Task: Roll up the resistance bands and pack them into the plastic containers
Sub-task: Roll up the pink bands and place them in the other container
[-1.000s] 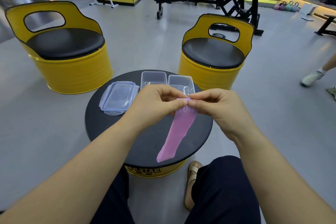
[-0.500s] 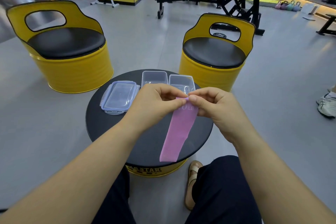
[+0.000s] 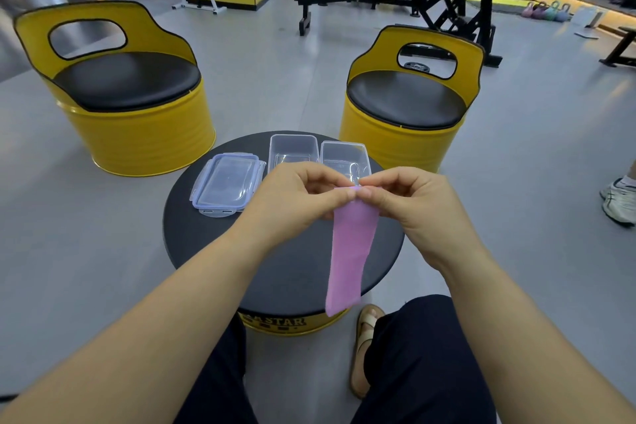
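Observation:
A pink resistance band hangs flat from my fingertips over the round black table. My left hand and my right hand both pinch its top edge, thumbs and forefingers meeting above the table's middle. The band's lower end reaches past the table's near edge. Two clear plastic containers, one on the left and one on the right, stand open side by side at the table's far edge. Their stacked lids with blue seals lie to the left of them.
Two yellow barrel seats with black cushions stand beyond the table, one at the left and one at the right. A person's white shoe is at the right edge. Gym benches and machines fill the background. My knees and a sandalled foot are below the table.
The band's hanging end has swung from the left to hang nearly straight down. Both hands keep pinching its top edge. The person's shoe at the right has shifted.

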